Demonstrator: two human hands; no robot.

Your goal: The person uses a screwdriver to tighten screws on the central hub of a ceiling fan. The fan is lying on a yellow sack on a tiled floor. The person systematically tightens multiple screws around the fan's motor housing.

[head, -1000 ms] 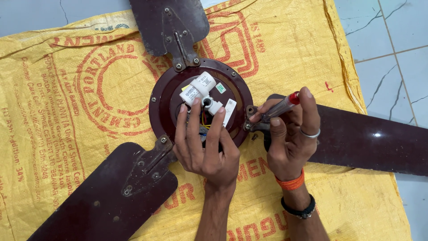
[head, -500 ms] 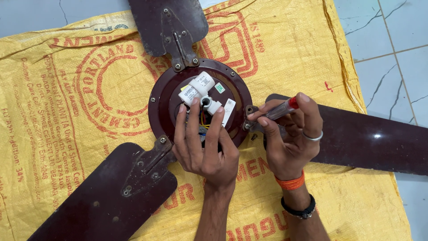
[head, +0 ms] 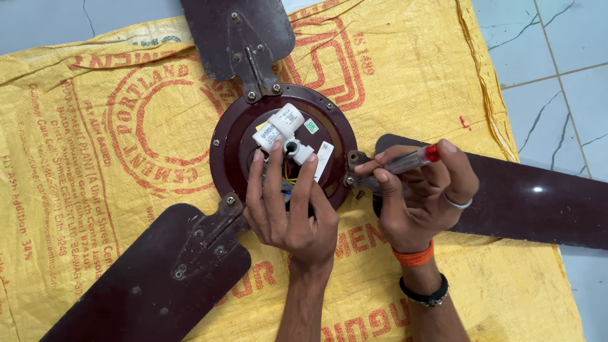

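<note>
A dark maroon ceiling fan lies flat on a yellow woven sack (head: 95,126). Its round motor hub (head: 228,136) carries a white capacitor (head: 282,125) and coloured wires at the centre. My left hand (head: 288,212) rests on the hub's lower part, fingers spread flat beside the wires. My right hand (head: 421,193) grips a screwdriver (head: 411,160) with a clear handle and red cap. Its tip points at the bracket (head: 353,170) where the right blade (head: 532,199) meets the hub.
Two more blades spread from the hub, one at the top (head: 237,28) and one at lower left (head: 152,278). Pale blue floor tiles (head: 557,57) surround the sack. An orange thread and a dark band sit on my right wrist.
My right hand has shifted slightly, with the screwdriver handle lifted and angled more toward the right. The left hand and the fan stay where they were.
</note>
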